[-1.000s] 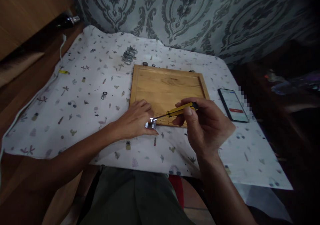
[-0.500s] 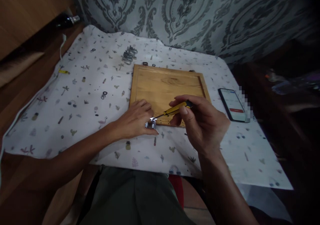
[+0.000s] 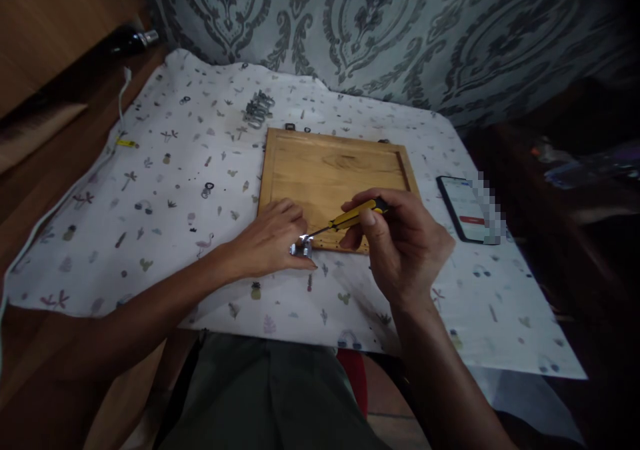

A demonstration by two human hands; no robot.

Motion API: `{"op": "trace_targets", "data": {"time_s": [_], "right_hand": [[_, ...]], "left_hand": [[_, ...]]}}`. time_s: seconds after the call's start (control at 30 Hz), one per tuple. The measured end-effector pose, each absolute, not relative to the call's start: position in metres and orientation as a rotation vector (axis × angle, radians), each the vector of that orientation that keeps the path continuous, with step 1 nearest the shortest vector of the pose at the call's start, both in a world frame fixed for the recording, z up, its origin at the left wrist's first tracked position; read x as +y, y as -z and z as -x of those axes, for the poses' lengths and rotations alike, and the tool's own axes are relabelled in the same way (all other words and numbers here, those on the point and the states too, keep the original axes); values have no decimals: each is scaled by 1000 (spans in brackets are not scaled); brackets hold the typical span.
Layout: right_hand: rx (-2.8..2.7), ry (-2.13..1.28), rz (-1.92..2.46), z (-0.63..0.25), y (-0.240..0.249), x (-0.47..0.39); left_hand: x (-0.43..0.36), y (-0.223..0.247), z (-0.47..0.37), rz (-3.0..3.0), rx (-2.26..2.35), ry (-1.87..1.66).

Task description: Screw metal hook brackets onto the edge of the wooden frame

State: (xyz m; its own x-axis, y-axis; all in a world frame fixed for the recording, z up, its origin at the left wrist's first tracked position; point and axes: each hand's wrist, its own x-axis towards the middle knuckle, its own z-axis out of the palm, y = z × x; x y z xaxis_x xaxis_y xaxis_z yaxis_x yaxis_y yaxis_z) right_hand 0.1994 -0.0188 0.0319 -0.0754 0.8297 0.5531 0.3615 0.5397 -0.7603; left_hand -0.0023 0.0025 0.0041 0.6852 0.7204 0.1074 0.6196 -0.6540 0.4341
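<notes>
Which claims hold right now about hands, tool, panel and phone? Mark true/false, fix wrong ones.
1. The right hand holds a yellow-and-black screwdriver. True.
2. The left hand touches a shiny silver metal piece at the near edge of the rectangular golden-brown wooden panel. True.
3. The left hand covers the panel's far-right corner. False: it is over the near-left part.
4. A black-framed rectangular smartphone lies right of the panel. True.
5. The screwdriver points at the smartphone. False: its tip is at the metal piece.
6. The smartphone lies face down. False: its screen faces up.
</notes>
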Motion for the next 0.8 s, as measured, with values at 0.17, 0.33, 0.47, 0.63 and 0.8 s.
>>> {"op": "trace_targets", "data": {"time_s": [0.17, 0.33, 0.47, 0.63, 0.8], "right_hand": [[-1665, -482, 1016, -197, -31, -19], [-1655, -469, 1035, -196, -30, -19], [-1648, -481, 1027, -197, -28, -19], [-1630, -456, 1007, -196, -32, -23], [-1385, -353, 928, -194, -43, -33]], "left_hand": [[3, -4, 2, -2535, 1026, -391], [3, -7, 2, -2517, 1051, -338], [3, -7, 2, -2527, 1049, -357], [3, -7, 2, -2507, 1049, -361], [3, -8, 3, -2504, 1012, -367]]}}
